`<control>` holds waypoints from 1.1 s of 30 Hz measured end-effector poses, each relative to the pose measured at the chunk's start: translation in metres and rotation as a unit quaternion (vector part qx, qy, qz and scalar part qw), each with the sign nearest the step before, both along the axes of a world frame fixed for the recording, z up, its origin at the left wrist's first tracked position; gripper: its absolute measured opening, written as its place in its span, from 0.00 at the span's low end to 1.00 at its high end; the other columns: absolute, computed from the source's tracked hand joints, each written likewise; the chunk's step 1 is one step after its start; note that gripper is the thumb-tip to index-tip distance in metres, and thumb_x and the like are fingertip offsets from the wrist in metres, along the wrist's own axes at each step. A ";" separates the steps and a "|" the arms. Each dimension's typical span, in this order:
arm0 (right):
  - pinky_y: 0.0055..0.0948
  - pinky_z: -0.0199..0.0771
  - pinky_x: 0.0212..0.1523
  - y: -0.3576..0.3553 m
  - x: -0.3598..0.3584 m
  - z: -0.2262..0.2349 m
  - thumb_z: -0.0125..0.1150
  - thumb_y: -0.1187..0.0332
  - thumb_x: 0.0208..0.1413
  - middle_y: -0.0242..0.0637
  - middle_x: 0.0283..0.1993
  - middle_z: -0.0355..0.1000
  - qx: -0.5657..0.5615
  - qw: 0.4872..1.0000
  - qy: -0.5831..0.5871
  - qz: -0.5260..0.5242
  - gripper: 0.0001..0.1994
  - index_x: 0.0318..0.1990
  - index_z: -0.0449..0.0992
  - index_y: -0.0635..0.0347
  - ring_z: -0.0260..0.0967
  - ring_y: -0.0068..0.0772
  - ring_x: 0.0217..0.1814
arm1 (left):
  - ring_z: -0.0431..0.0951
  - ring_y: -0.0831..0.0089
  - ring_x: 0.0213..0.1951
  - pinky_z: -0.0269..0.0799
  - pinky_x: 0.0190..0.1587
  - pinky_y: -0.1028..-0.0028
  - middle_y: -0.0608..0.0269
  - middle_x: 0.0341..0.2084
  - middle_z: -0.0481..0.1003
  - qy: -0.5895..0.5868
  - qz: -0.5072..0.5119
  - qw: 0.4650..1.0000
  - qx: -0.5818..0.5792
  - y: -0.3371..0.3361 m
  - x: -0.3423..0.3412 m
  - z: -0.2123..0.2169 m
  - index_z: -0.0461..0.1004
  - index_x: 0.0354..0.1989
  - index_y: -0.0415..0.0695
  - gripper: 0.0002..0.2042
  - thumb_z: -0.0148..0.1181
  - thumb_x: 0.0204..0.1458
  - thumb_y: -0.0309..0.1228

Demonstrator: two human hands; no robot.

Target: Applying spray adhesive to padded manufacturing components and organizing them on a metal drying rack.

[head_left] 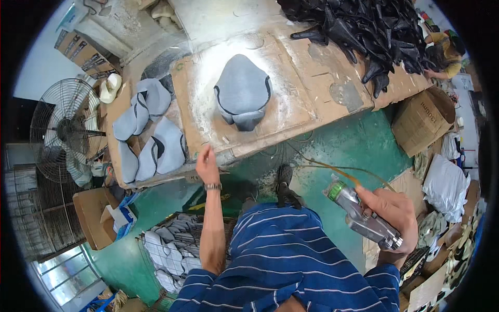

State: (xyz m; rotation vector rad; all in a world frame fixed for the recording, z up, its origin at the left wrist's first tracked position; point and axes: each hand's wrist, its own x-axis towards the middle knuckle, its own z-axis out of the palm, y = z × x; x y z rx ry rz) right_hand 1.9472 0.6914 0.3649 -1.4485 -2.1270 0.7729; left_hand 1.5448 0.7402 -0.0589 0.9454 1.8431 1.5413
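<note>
My right hand (391, 210) is wrapped around a silver spray gun (358, 210) with a green ring, held out to the right of my body. My left hand (208, 167) hovers by the table's front edge, fingers loosely bent, with nothing visible in it. Ahead of it, on a whitened cardboard sheet (296, 99), stands a rounded grey saddle-shaped piece (243, 83) with black trim, apart from both hands. Several similar grey pieces (167, 145) lie at the table's left end.
A black heap of pointed saddle-like pieces (353, 31) covers the far right of the table, with another person (447, 54) beyond. A wire fan (65, 130) stands left. A wire basket (166, 244) of grey pieces, an open carton (423, 122) and a hose (332, 165) are nearby.
</note>
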 end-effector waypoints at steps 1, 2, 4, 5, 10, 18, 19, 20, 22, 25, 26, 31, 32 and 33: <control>0.30 0.74 0.33 -0.001 0.005 -0.002 0.72 0.77 0.41 0.36 0.28 0.75 0.012 1.000 0.016 -0.018 0.31 0.60 0.81 0.58 0.76 0.34 0.29 | 0.79 0.74 0.47 0.74 0.52 0.72 0.60 0.49 0.81 -0.007 -0.011 1.000 0.019 0.021 0.011 0.023 0.81 0.53 0.38 0.14 0.62 0.63 0.30; 0.31 0.74 0.33 -0.001 0.009 -0.006 0.72 0.77 0.41 0.36 0.27 0.75 0.023 0.999 0.034 -0.035 0.31 0.60 0.81 0.58 0.76 0.35 0.29 | 0.79 0.74 0.49 0.74 0.53 0.71 0.60 0.50 0.81 -0.013 -0.022 0.999 0.038 0.041 0.019 0.044 0.81 0.54 0.39 0.13 0.61 0.63 0.29; 0.29 0.68 0.30 0.002 0.006 -0.006 0.62 0.52 0.45 0.39 0.22 0.71 0.053 0.992 0.004 -0.117 0.33 0.54 0.82 0.69 0.72 0.33 0.24 | 0.78 0.66 0.53 0.72 0.58 0.67 0.59 0.52 0.80 0.039 -0.043 0.998 0.030 0.077 0.020 0.072 0.81 0.54 0.42 0.16 0.64 0.57 0.28; 0.31 0.71 0.31 0.006 0.017 -0.001 0.66 0.65 0.44 0.38 0.25 0.73 0.026 0.998 0.019 -0.045 0.29 0.58 0.81 0.65 0.73 0.34 0.26 | 0.78 0.66 0.53 0.72 0.58 0.67 0.59 0.52 0.80 0.038 -0.043 0.998 0.031 0.096 0.020 0.080 0.81 0.54 0.42 0.16 0.64 0.57 0.28; 0.28 0.67 0.31 0.012 0.022 -0.009 0.65 0.54 0.45 0.40 0.25 0.72 0.056 0.991 0.059 -0.108 0.32 0.55 0.81 0.70 0.72 0.34 0.26 | 0.68 0.51 0.66 0.64 0.67 0.57 0.52 0.61 0.74 0.449 -0.189 0.873 0.022 0.159 0.010 0.093 0.82 0.54 0.51 0.21 0.70 0.51 0.39; 0.30 0.70 0.33 0.006 0.042 -0.008 0.64 0.51 0.44 0.43 0.27 0.73 0.001 0.996 0.060 -0.058 0.36 0.56 0.79 0.73 0.75 0.35 0.30 | 0.67 0.51 0.67 0.64 0.67 0.55 0.60 0.57 0.77 0.442 -0.210 0.872 0.032 0.175 0.005 0.090 0.89 0.38 0.50 0.15 0.76 0.41 0.40; 0.30 0.70 0.33 0.005 0.041 -0.008 0.64 0.51 0.44 0.43 0.27 0.73 0.001 0.997 0.059 -0.057 0.36 0.56 0.79 0.73 0.75 0.35 0.30 | 0.69 0.53 0.64 0.67 0.64 0.56 0.63 0.53 0.79 0.434 -0.207 0.875 0.064 0.180 0.002 0.091 0.89 0.34 0.50 0.13 0.76 0.39 0.39; 0.30 0.69 0.33 0.002 0.038 -0.009 0.63 0.52 0.45 0.43 0.27 0.73 0.013 0.996 0.059 -0.068 0.35 0.57 0.79 0.73 0.75 0.36 0.30 | 0.69 0.53 0.64 0.67 0.64 0.56 0.63 0.53 0.79 0.432 -0.206 0.876 0.063 0.184 -0.002 0.091 0.89 0.34 0.50 0.13 0.76 0.39 0.39; 0.29 0.69 0.33 -0.007 0.034 -0.012 0.63 0.53 0.48 0.43 0.27 0.72 0.032 0.993 0.055 -0.101 0.34 0.57 0.79 0.73 0.74 0.37 0.29 | 0.72 0.55 0.62 0.69 0.62 0.57 0.65 0.50 0.80 0.441 -0.227 0.866 0.064 0.192 0.003 0.099 0.89 0.30 0.50 0.10 0.76 0.39 0.38; 0.29 0.68 0.29 -0.011 0.019 -0.006 0.63 0.56 0.48 0.43 0.25 0.73 0.025 0.995 0.043 -0.090 0.31 0.55 0.80 0.73 0.74 0.37 0.26 | 0.74 0.56 0.60 0.70 0.61 0.58 0.66 0.47 0.81 0.430 -0.232 0.869 0.081 0.198 0.002 0.109 0.88 0.28 0.49 0.09 0.76 0.39 0.37; 0.29 0.68 0.28 -0.015 0.015 -0.004 0.63 0.59 0.49 0.42 0.25 0.74 0.017 0.996 0.046 -0.068 0.29 0.55 0.80 0.72 0.74 0.35 0.26 | 0.74 0.56 0.60 0.70 0.61 0.58 0.66 0.47 0.81 0.418 -0.236 0.873 0.081 0.201 0.002 0.112 0.88 0.28 0.50 0.08 0.75 0.40 0.37; 0.29 0.72 0.28 -0.029 -0.016 -0.006 0.74 0.75 0.37 0.39 0.25 0.75 0.054 0.996 0.007 -0.076 0.31 0.56 0.81 0.67 0.75 0.34 0.25 | 0.79 0.58 0.53 0.74 0.56 0.61 0.60 0.49 0.81 0.390 -0.295 0.872 0.003 0.228 0.004 0.142 0.89 0.30 0.50 0.10 0.72 0.44 0.41; 0.29 0.72 0.28 -0.029 -0.013 -0.007 0.74 0.75 0.37 0.39 0.25 0.75 0.057 0.995 0.010 -0.075 0.31 0.56 0.81 0.67 0.75 0.34 0.25 | 0.79 0.58 0.53 0.74 0.56 0.61 0.60 0.49 0.81 0.393 -0.293 0.872 0.005 0.230 0.007 0.146 0.89 0.30 0.50 0.10 0.72 0.44 0.41; 0.30 0.73 0.28 -0.027 -0.006 -0.008 0.74 0.75 0.38 0.39 0.26 0.75 0.020 0.998 0.029 -0.050 0.31 0.57 0.80 0.68 0.75 0.35 0.25 | 0.79 0.58 0.51 0.74 0.55 0.62 0.59 0.49 0.82 0.390 -0.314 0.866 -0.018 0.230 0.009 0.148 0.89 0.30 0.50 0.10 0.72 0.44 0.42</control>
